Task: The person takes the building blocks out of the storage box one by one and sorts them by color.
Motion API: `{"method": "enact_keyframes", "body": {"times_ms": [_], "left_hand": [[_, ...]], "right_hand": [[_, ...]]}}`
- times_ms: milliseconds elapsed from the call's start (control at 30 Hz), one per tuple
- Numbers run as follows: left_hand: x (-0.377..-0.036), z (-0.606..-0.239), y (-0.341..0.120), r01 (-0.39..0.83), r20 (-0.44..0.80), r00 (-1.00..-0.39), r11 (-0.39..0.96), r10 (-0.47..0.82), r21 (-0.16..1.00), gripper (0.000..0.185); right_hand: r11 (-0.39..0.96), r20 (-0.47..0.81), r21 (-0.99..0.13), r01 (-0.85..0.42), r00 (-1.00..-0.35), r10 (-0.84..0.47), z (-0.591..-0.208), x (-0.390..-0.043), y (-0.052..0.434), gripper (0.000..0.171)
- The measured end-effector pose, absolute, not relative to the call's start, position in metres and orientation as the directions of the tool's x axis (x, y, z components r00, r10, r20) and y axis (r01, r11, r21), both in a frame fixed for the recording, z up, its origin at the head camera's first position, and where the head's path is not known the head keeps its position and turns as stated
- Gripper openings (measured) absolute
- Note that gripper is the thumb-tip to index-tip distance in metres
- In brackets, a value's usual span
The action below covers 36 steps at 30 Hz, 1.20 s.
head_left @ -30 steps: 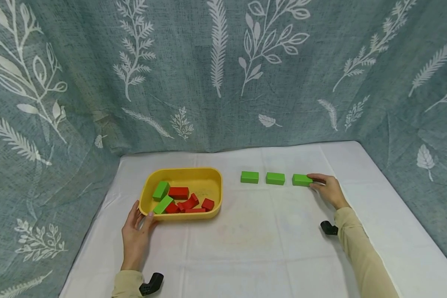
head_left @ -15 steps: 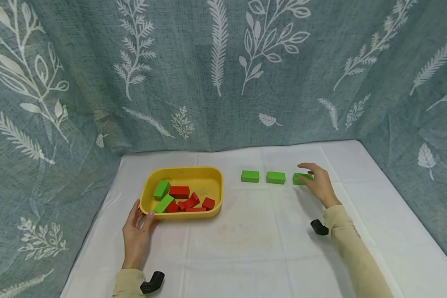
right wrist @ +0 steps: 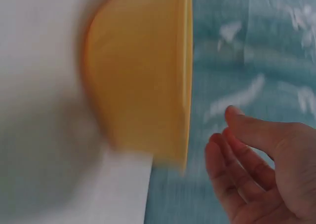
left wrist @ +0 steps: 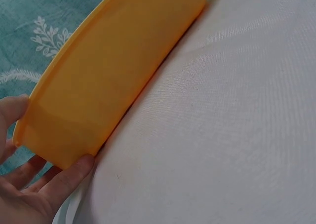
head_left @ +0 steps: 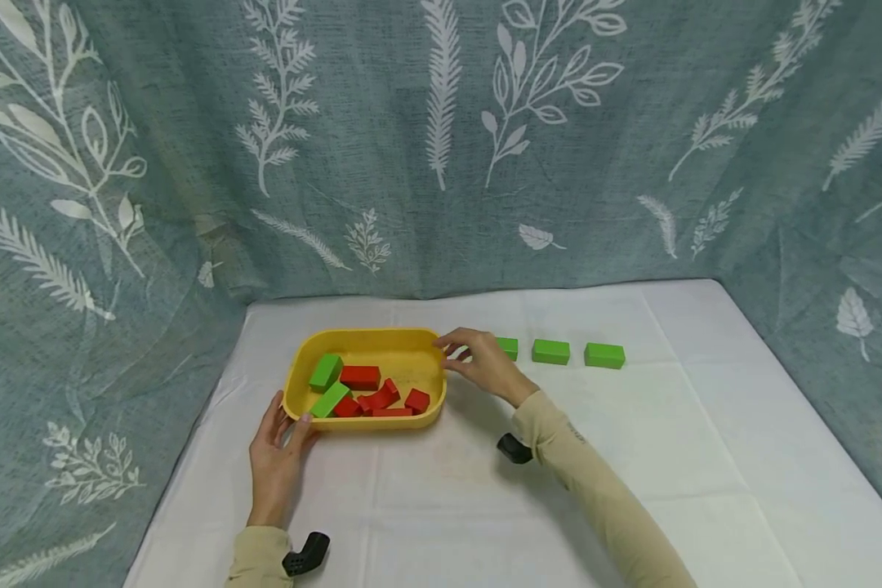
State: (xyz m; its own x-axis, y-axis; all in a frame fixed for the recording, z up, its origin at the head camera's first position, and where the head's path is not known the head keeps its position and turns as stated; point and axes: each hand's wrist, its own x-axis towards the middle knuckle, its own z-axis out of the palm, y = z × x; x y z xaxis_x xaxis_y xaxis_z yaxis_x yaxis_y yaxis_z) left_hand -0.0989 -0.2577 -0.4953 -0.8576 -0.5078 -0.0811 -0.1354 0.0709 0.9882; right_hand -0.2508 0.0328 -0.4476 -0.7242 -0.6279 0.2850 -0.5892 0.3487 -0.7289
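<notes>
A yellow plastic tray (head_left: 367,424) sits on the white cloth. Inside it lie two green blocks (head_left: 327,371) and several red blocks (head_left: 360,377), one of them arched. My left hand (head_left: 275,457) holds the tray's near left corner, its thumb and fingers set around it; the left wrist view shows the tray wall (left wrist: 103,71) close up. By the tray's right rim is my right hand (head_left: 491,365), fingers loosely bent and nothing between them. In the right wrist view a gap shows between this hand (right wrist: 266,169) and the blurred tray wall (right wrist: 143,71).
Three green blocks lie in a row right of the tray: a left one (head_left: 509,347) partly hidden by my right hand, a middle one (head_left: 551,352) and a right one (head_left: 605,356). A patterned blue-green curtain (head_left: 382,147) hangs behind the table.
My right hand has let go of the rightmost green block and moved left to the tray's right rim. The block stays at the row's end. My left hand stays at the tray.
</notes>
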Motion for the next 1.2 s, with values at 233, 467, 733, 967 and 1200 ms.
{"method": "enact_keyframes", "body": {"times_ms": [233,467,733,967,1200], "left_hand": [[-0.099,-0.494,-0.262,-0.108,-0.063,-0.868,0.064,-0.492,0.992,0.069],[-0.095,-0.487,-0.27,-0.089,-0.037,-0.881,0.088,-0.471,0.992,0.068],[-0.093,-0.495,-0.264,-0.1,-0.046,-0.885,0.093,-0.463,0.991,0.066],[-0.098,-0.5,-0.261,-0.1,-0.036,-0.881,0.112,-0.471,0.989,0.065],[-0.093,-0.499,-0.268,-0.096,-0.01,-0.875,0.153,-0.484,0.984,0.066]], "right_hand": [[0.346,0.186,-0.717,-0.605,-0.645,-0.741,-0.445,-0.226,-0.047,0.028],[0.455,0.162,-0.51,-0.73,-0.601,-0.783,-0.445,-0.212,-0.11,0.035],[0.578,0.066,-0.208,-0.789,-0.601,-0.796,-0.461,-0.21,-0.138,0.03],[0.571,0.105,-0.161,-0.805,-0.59,-0.801,-0.466,-0.214,-0.131,0.032],[0.481,0.247,-0.214,-0.85,-0.523,-0.815,-0.463,-0.213,-0.128,0.032]]}}
